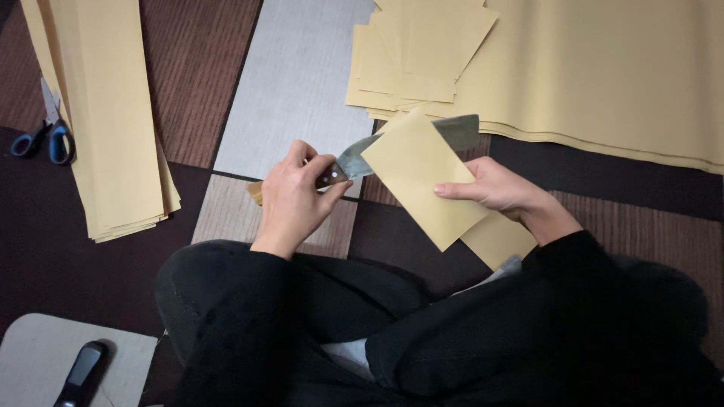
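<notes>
My left hand [296,194] grips the wooden handle of a wide-bladed knife [358,160], whose blade runs up and to the right. My right hand [494,187] holds a folded piece of tan paper [422,179], tilted, with the blade slipped in behind its upper edge. The blade's tip [461,130] shows past the paper's top. A further part of the tan paper [498,237] hangs below my right wrist. I sit cross-legged in dark clothes.
A stack of long tan paper strips [113,113] lies at the left, with blue-handled scissors [45,136] beside it. Cut tan rectangles [411,56] and large tan sheets [603,75] lie at top right. A dark phone-like object [81,373] rests on a pale cushion at bottom left.
</notes>
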